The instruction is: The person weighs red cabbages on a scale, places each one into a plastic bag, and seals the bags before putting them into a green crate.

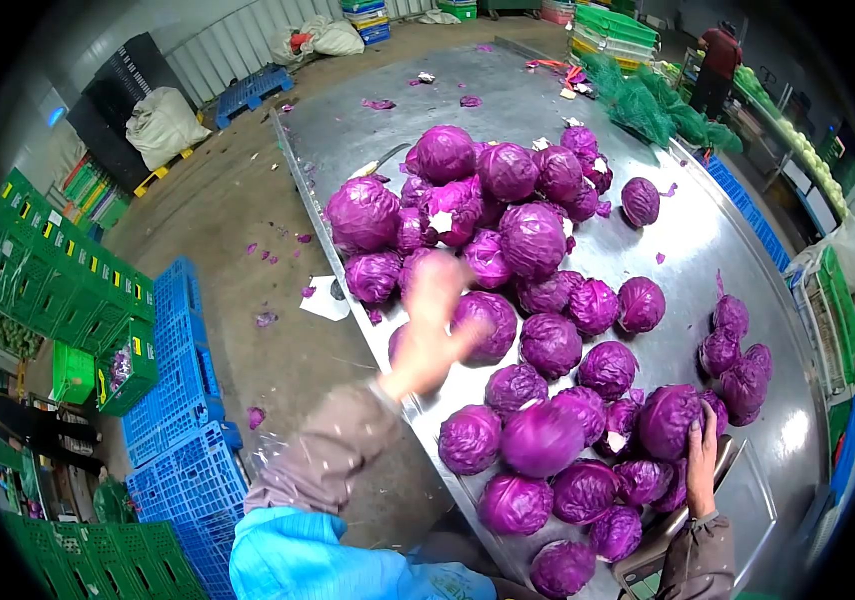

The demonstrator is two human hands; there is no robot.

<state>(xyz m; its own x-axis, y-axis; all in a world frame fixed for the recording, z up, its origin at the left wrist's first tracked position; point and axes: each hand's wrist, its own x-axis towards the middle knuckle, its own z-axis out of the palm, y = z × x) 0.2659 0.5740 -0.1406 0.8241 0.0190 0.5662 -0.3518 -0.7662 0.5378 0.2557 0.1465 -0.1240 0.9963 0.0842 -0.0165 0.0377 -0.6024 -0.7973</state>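
Note:
Many purple cabbages (pixel 533 240) lie heaped on a metal table (pixel 348 130). My left hand (pixel 433 330), blurred by motion, is over the heap's left edge with its fingers apart, beside a round cabbage (pixel 489 326); nothing shows in it. At the lower right, my right hand (pixel 703 460) rests with its fingers against the right side of a large cabbage (pixel 669 422). A blurred cabbage (pixel 543 438) is between my hands. Under my right wrist, part of a scale (pixel 643 578) shows. A knife (pixel 378 162) lies by the heap's far left side.
Blue pallets (pixel 173 370) and green crates (pixel 58 250) stand to the left. Green netting (pixel 638 105) lies at the table's far right corner. One person (pixel 718 65) stands at the back right, another (pixel 43 425) at the far left. Leaf scraps lie on the floor.

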